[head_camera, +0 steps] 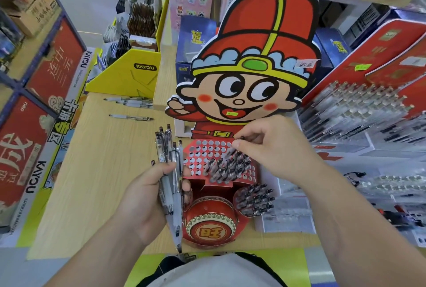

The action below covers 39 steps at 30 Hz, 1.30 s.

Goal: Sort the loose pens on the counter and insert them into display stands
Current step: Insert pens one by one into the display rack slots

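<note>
Several pens [171, 185] bunched in left hand [143, 201] fingers, tips pointing at person; right hand [274, 148] fingers pinch one pen [231, 151] slanting down into stand [200, 148].

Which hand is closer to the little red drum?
The left hand. It grips a bundle of pens just left of the red drum; the right hand is farther up, pinching a pen over the stand's holes.
</note>
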Motion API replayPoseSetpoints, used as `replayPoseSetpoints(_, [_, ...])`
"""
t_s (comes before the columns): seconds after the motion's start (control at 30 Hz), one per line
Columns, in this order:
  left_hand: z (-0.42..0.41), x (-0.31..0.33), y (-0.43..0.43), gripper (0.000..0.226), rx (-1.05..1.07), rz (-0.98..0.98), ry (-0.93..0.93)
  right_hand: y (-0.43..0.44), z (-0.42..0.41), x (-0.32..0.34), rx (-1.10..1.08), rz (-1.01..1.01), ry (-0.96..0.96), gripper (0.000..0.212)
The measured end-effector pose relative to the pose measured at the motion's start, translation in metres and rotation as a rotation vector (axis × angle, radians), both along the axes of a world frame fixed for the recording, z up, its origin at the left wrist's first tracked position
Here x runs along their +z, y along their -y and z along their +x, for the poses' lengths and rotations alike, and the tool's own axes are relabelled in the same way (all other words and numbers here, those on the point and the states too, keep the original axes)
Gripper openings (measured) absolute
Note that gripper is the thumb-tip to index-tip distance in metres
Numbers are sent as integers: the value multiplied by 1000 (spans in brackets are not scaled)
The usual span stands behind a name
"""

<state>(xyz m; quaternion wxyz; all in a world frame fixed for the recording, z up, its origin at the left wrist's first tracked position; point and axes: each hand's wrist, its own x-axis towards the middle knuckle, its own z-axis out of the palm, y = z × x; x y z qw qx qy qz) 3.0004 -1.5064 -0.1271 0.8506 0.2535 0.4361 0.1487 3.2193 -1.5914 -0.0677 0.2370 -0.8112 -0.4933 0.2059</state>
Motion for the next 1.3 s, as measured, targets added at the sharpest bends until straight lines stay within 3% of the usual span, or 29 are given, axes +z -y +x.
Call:
replayPoseSetpoints(0.23, [0, -6, -1, 20, 3, -1, -24, 0, 4, 4, 76, -80, 22, 9])
replayPoseSetpoints(0.8, [8, -2, -4, 23, -1, 14, 26, -2, 1, -12, 31, -3, -40, 7])
replayPoseSetpoints(1.07, [7, -4, 0, 28, 1, 21, 31, -8, -3, -19, 69, -158, 29, 12])
replayPoseSetpoints(1.3, [4, -3, 1, 26, 6, 26, 36, -14, -3, -21, 74, -179, -14, 12])
